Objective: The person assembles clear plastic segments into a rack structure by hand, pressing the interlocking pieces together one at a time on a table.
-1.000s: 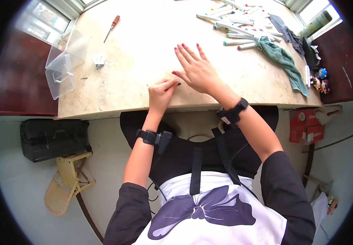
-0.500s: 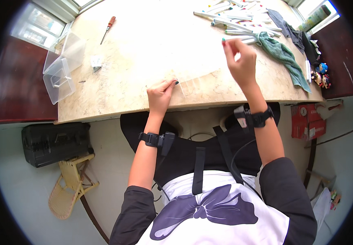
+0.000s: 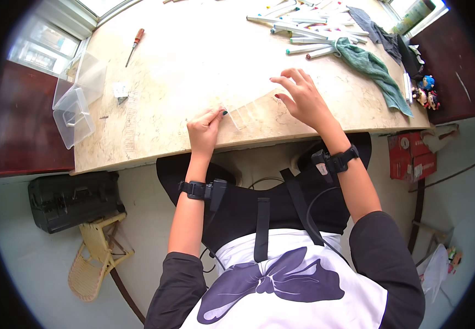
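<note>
My left hand (image 3: 203,127) is closed in a pinch on the left edge of a clear plastic divider-like piece (image 3: 244,117) near the table's front edge. Thin upright ribs show along that piece, but its full outline fades into the pale tabletop. My right hand (image 3: 301,100) hovers by its right end, fingers spread and curved, with nothing seen between them. Beyond the right hand lies a loose pile of white markers (image 3: 308,32) with coloured ends.
A green cloth (image 3: 372,71) and a grey cloth (image 3: 377,32) lie beside the markers. Leftward are a screwdriver (image 3: 135,48), a small packet (image 3: 121,90) and a clear plastic box (image 3: 86,82). Small figurines (image 3: 426,93) stand at the right edge.
My right hand has come back from beside the markers toward me and the clear piece, and its pinched fingers have spread. My left hand keeps its pinch. The whole view has shifted slightly.
</note>
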A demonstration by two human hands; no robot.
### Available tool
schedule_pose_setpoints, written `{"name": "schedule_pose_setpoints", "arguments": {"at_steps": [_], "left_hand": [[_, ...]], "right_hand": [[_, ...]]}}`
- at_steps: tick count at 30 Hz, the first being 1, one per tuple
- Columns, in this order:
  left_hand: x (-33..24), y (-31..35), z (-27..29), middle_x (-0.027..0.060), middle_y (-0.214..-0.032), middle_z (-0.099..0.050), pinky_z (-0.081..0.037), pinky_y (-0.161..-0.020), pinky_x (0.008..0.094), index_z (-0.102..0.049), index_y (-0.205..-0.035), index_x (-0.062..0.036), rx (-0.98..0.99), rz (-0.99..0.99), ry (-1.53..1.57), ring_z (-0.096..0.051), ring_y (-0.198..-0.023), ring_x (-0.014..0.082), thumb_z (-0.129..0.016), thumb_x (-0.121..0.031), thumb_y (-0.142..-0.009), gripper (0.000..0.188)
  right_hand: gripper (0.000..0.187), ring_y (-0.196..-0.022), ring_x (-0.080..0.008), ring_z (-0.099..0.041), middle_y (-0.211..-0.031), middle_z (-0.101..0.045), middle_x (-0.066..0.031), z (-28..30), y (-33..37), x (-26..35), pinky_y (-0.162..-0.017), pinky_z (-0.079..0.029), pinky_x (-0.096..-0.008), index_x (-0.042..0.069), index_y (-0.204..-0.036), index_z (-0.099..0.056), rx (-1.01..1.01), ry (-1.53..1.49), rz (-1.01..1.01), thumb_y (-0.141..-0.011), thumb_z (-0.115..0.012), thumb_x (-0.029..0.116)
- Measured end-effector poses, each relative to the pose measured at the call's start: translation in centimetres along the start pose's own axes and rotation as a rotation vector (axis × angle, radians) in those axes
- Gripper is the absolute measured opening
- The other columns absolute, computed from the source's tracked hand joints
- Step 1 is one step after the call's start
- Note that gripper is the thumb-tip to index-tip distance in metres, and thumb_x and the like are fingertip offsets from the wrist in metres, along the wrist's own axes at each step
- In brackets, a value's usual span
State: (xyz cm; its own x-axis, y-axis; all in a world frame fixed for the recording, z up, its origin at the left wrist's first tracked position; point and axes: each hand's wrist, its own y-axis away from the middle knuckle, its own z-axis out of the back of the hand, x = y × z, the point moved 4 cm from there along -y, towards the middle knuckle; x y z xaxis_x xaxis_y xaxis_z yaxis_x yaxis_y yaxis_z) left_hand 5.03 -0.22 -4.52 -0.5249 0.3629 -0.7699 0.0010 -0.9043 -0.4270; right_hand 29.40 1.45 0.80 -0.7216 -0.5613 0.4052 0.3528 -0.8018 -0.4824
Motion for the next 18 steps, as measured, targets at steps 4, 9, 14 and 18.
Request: {"name": "schedule_pose_setpoints", "arguments": {"at_steps": [4, 9, 14, 18], "left_hand": [[0.1, 0.0, 0.0, 0.0132, -0.082, -0.07, -0.05, -0.061, 0.0261, -0.071, -0.093, 0.0018, 0.01, 0.051, 0.023, -0.067, -0.068, 0.0188, -0.069, -0.001, -0.08, 0.013], [-0.3, 0.0, 0.0, 0.013, -0.081, -0.07, -0.05, -0.06, 0.0263, -0.071, -0.093, 0.0025, 0.005, 0.042, 0.003, -0.066, -0.066, 0.0182, -0.068, -0.001, -0.082, 0.012], [-0.1, 0.0, 0.0, 0.013, -0.08, -0.07, -0.049, -0.06, 0.0268, -0.071, -0.092, 0.0028, -0.017, 0.037, 0.026, -0.066, -0.065, 0.0182, -0.069, -0.002, -0.081, 0.012], [0.1, 0.0, 0.0, 0.0131, -0.079, -0.069, -0.049, -0.059, 0.0269, -0.071, -0.091, 0.0032, -0.017, 0.048, 0.008, -0.066, -0.065, 0.0186, -0.069, -0.002, -0.082, 0.011]], "right_hand": [[0.019, -0.099, -0.0282, -0.053, -0.102, -0.057, -0.0095, -0.2, -0.9, -0.4, -0.085, -0.044, -0.0406, 0.004, -0.096, -0.059, 0.052, 0.137, 0.028, -0.079, -0.068, 0.007], [0.013, -0.095, -0.0283, -0.055, -0.099, -0.059, -0.01, 0.4, -1.9, -0.9, -0.082, -0.044, -0.0377, 0.004, -0.087, -0.055, 0.098, 0.128, 0.066, -0.081, -0.066, 0.007], [0.008, -0.092, -0.0288, -0.057, -0.091, -0.06, -0.0094, 0.5, -2.4, -1.1, -0.084, -0.046, -0.0385, 0.002, -0.083, -0.057, 0.132, 0.049, 0.041, -0.083, -0.063, 0.007], [0.006, -0.09, -0.0293, -0.058, -0.086, -0.06, -0.0094, -0.8, -2.5, -1.7, -0.082, -0.048, -0.039, 0.003, -0.08, -0.058, 0.113, 0.059, 0.027, -0.083, -0.062, 0.006]]}}
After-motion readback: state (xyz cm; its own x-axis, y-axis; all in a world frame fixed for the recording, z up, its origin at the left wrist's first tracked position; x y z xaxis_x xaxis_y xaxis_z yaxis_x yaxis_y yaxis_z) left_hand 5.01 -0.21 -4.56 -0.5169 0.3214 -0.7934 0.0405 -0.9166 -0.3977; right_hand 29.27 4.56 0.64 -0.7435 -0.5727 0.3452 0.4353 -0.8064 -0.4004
